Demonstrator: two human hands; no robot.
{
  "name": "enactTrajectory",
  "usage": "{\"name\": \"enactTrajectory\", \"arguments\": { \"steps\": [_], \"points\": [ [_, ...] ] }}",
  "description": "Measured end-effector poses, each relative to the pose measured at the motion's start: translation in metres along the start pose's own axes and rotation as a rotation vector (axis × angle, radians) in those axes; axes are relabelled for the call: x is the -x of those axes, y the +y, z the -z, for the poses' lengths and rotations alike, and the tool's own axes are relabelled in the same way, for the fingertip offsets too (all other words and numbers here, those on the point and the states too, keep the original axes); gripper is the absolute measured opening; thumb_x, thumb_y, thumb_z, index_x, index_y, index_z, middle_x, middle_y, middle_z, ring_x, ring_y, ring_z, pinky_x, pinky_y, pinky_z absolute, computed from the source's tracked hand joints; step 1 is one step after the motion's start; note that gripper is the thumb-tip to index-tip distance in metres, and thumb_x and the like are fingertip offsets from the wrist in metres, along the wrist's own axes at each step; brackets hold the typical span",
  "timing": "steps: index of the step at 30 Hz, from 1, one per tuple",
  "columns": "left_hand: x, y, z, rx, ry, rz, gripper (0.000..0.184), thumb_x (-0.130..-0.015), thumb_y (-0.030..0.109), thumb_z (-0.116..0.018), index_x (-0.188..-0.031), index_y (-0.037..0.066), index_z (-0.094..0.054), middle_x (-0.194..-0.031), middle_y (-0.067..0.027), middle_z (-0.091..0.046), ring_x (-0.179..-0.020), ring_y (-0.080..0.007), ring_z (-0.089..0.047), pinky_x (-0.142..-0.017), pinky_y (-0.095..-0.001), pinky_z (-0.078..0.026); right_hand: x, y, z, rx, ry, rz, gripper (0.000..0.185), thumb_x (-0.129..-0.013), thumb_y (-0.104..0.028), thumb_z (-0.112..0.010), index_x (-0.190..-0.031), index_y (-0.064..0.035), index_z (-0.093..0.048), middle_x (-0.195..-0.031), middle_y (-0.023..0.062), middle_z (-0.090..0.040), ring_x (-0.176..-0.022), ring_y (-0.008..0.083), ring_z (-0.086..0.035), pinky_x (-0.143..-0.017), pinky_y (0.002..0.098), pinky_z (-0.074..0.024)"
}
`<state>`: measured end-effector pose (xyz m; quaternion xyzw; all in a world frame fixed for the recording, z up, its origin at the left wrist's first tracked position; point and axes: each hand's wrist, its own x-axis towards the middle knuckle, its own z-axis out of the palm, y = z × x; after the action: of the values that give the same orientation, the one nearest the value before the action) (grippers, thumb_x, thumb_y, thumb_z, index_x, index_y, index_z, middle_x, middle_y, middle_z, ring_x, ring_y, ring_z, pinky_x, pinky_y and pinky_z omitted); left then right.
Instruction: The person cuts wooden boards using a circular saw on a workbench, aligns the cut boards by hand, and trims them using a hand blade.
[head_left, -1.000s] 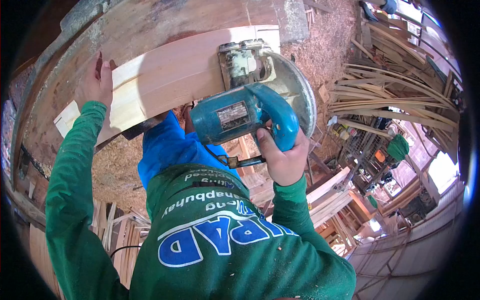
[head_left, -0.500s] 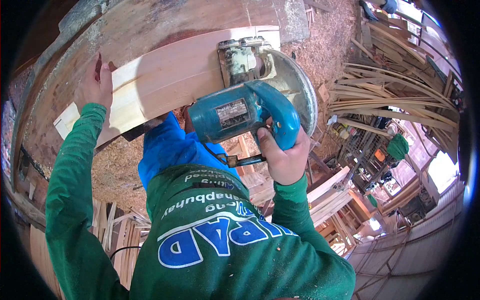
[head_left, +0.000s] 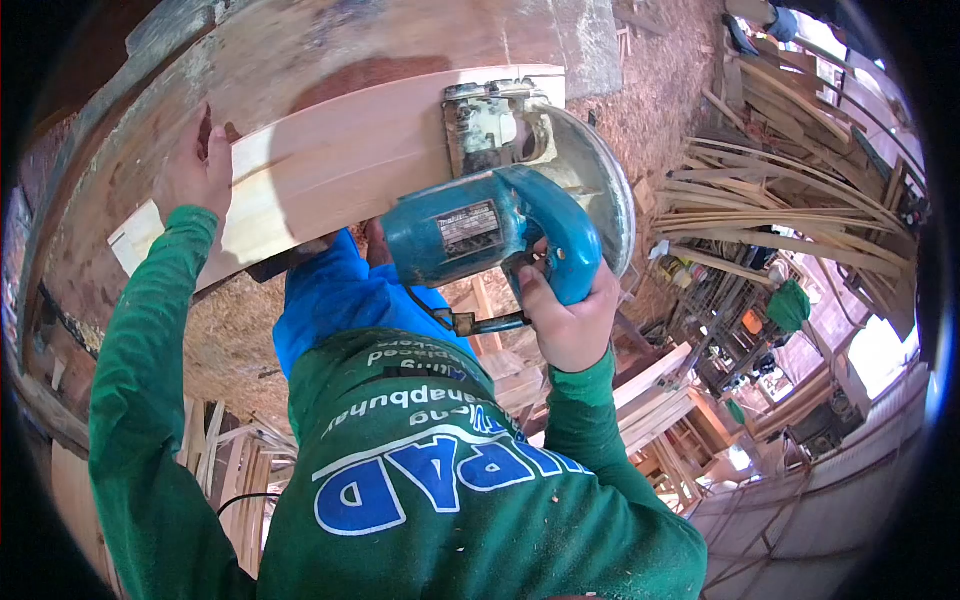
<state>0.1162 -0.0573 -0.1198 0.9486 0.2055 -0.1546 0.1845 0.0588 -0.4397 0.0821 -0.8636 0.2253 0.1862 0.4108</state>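
Observation:
My right hand [head_left: 573, 318] is wrapped around the rear handle of a blue circular saw [head_left: 445, 228]. The saw's metal base and round blade guard [head_left: 592, 175] sit at the right end of a pale wooden board [head_left: 350, 155]. Whether the blade is turning cannot be made out. At the board's left end, my left hand [head_left: 195, 170] rests against the wood, fingers stretched toward the far edge and thumb apart. The board lies on a worn wooden workbench [head_left: 420, 35], its near edge close to my blue trousers.
A power cord [head_left: 495, 323] leaves the saw near my waist. Curved wooden strips [head_left: 790, 205] are piled at the right, with a rack of odds and ends [head_left: 715, 300] below them. Sawdust [head_left: 655, 130] covers the floor. Another person's arm [head_left: 750, 12] shows at the top right.
The view has shifted slightly, so the saw and board appear a little lower and further right. Both hands keep their places on the saw and board.

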Motion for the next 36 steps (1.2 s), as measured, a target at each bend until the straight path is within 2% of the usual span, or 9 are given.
{"name": "enactTrajectory", "arguments": {
  "steps": [3,12,15,18,27,30,36],
  "points": [
    [-0.001,-0.007,-0.007,0.014,0.036,-0.032,0.055,-0.102,0.049,-0.050,-0.148,0.020,-0.058,-0.123,-0.0162,-0.073,-0.112,-0.0367,-0.070,-0.099,-0.0474,-0.052,-0.002,0.003,0.000,0.019,-0.003,0.011,0.031,-0.079,-0.008,-0.075,-0.109,-0.0005,-0.069,-0.089,0.0133,-0.073,-0.076,0.0208,-0.067,-0.076,0.0354,-0.0546],
    [0.005,0.002,0.002,-0.068,-0.017,0.003,0.056,-0.102,0.048,-0.050,-0.148,0.019,-0.058,-0.125,-0.0166,-0.072,-0.113,-0.0386,-0.068,-0.100,-0.0482,-0.051,-0.003,0.000,-0.003,-0.056,-0.003,-0.024,0.028,-0.081,-0.004,-0.074,-0.108,0.0009,-0.069,-0.088,0.0094,-0.073,-0.078,0.0131,-0.065,-0.075,0.0307,-0.0539],
    [0.005,0.004,0.005,-0.054,-0.041,0.011,0.056,-0.102,0.048,-0.050,-0.148,0.018,-0.058,-0.125,-0.0178,-0.072,-0.114,-0.0393,-0.068,-0.100,-0.0489,-0.051,-0.004,0.000,-0.003,-0.047,0.004,0.005,0.028,-0.081,-0.004,-0.074,-0.108,0.0009,-0.069,-0.087,0.0098,-0.073,-0.078,0.0137,-0.065,-0.075,0.0313,-0.0541],
    [0.006,-0.002,-0.001,-0.041,0.025,-0.042,0.056,-0.102,0.047,-0.050,-0.148,0.018,-0.058,-0.124,-0.0185,-0.072,-0.114,-0.0400,-0.068,-0.100,-0.0497,-0.051,-0.006,-0.005,-0.002,-0.012,-0.005,0.020,0.028,-0.080,-0.005,-0.075,-0.107,0.0008,-0.068,-0.087,0.0102,-0.073,-0.077,0.0140,-0.066,-0.074,0.0317,-0.0543],
    [0.008,-0.002,-0.001,-0.066,0.040,-0.072,0.057,-0.102,0.047,-0.050,-0.150,0.018,-0.056,-0.123,-0.0204,-0.072,-0.111,-0.0411,-0.069,-0.098,-0.0508,-0.051,-0.011,-0.005,-0.004,0.040,0.022,0.077,0.029,-0.079,-0.010,-0.075,-0.105,-0.0017,-0.069,-0.081,0.0129,-0.070,-0.069,0.0221,-0.067,-0.071,0.0355,-0.0542],
    [0.008,0.006,0.007,-0.066,-0.065,0.017,0.057,-0.102,0.046,-0.050,-0.151,0.018,-0.055,-0.123,-0.0211,-0.072,-0.110,-0.0412,-0.069,-0.098,-0.0515,-0.051,-0.013,-0.009,-0.003,0.032,0.007,0.073,0.028,-0.078,-0.009,-0.074,-0.105,-0.0018,-0.068,-0.081,0.0132,-0.070,-0.070,0.0232,-0.068,-0.071,0.0364,-0.0545],
    [0.008,-0.006,-0.004,-0.086,0.039,-0.102,0.057,-0.102,0.043,-0.050,-0.153,0.019,-0.052,-0.122,-0.0215,-0.072,-0.108,-0.0429,-0.068,-0.095,-0.0520,-0.051,-0.017,-0.012,-0.004,0.052,0.016,0.071,0.028,-0.078,-0.007,-0.073,-0.105,-0.0011,-0.068,-0.082,0.0144,-0.071,-0.070,0.0257,-0.068,-0.072,0.0371,-0.0548]
  ]
}}
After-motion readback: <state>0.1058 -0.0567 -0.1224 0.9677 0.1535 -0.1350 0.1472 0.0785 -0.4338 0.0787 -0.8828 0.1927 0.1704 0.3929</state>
